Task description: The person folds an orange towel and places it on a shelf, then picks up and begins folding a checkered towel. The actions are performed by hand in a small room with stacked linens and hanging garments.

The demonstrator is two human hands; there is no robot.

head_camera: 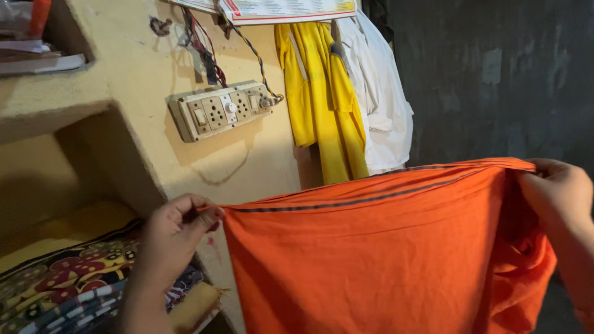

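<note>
Both hands are up and the orange cloth [383, 260] is stretched between them like a banner, its top hem running long and nearly level, climbing a little toward the right side. Take the switchboard [223, 110] on the yellow wall as the marker: the left hand [176, 226] sits below it and a touch to its left, fingers curled shut, pinching the cloth's near corner right at the dark stripe that runs along the hem. Far out to the right of the switchboard and somewhat lower, the right hand [557, 192] is closed over the other end of that hem, where the fabric bunches into folds and hangs down past the wrist. So the long axis of the cloth lies side to side, from one fist to the other, and the body of it drops straight down out of the bottom of the view; where its lower edge ends cannot be seen. Neither hand is nearer than the other, since each one already has its corner in a firm grip, and the hem is taut enough to hold a clean line. Right of the switchboard, a yellow garment [322, 93] and a white garment [380, 105] hang on the wall behind the cloth's top edge, well clear of it. Below and left of the switchboard, under the left forearm, a stack of patterned folded fabrics [68, 278] rests in a shelf recess.
</note>
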